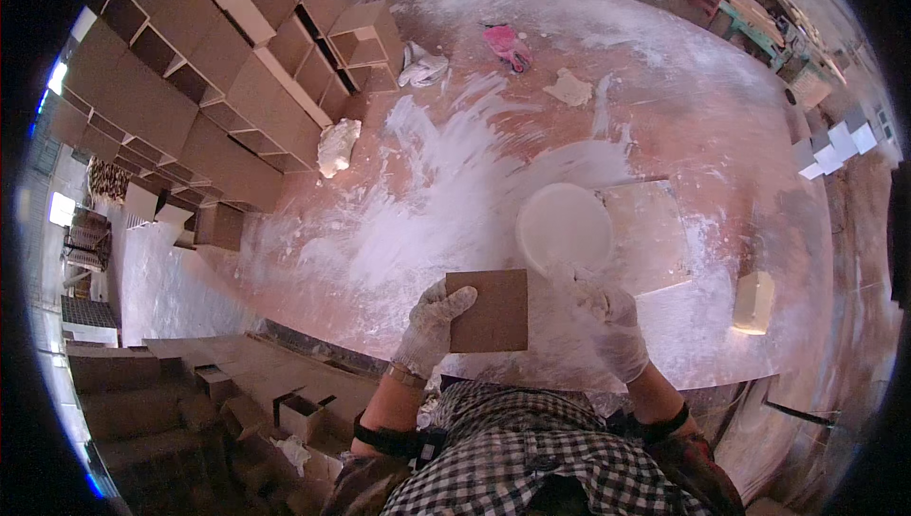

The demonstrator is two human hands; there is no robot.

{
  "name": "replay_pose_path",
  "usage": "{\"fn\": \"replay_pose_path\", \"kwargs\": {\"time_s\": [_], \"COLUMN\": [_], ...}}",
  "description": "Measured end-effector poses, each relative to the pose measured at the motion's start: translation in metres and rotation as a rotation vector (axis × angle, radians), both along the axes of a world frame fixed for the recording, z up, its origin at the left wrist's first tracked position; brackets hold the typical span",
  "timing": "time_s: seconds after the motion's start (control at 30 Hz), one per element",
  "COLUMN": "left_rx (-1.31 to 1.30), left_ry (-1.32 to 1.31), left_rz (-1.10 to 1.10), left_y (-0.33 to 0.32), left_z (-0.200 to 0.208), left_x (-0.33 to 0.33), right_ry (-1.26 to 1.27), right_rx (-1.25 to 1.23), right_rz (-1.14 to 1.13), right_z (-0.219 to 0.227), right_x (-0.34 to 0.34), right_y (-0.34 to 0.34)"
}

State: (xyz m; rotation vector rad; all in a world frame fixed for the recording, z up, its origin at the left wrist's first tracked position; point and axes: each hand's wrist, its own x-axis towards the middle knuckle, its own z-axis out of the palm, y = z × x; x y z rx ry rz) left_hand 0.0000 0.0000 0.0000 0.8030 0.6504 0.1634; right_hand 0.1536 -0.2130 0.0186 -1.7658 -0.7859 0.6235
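Note:
My left hand [432, 324], in a whitish glove, grips a square brown cardboard piece [489, 312] by its left edge, thumb lying over the top face. Only that flat face shows, so I cannot tell if it is a box. To the right, my gloved right hand [615, 331] has its fingers curled together just below a round white tub [567, 231]. Whatever those fingers hold is too blurred to make out. The tub stands on the table [399, 260], whose reddish top is smeared with white, and beside it lies a pale flat sheet [650, 236].
Open brown boxes [180, 80] are stacked high at the far left, and more boxes [190, 402] fill the lower left. A pale lump [339, 146], a white cloth [422, 65], a pink cloth [510, 46] and a cream block [753, 304] lie on the table.

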Motion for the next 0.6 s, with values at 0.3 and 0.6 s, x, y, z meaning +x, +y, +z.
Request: {"fn": "replay_pose_path", "kwargs": {"time_s": [0.3, 0.6], "left_rx": [0.033, -0.032], "left_ry": [0.085, 0.143], "left_rz": [0.019, 0.163], "left_y": [-0.025, -0.030], "left_z": [-0.002, -0.012], "left_x": [0.025, 0.028], "right_ry": [0.221, -0.164], "right_rx": [0.065, 0.020], "right_rz": [-0.041, 0.207], "right_z": [-0.014, -0.006], "right_x": [-0.012, -0.027], "right_y": [-0.003, -0.044]}}
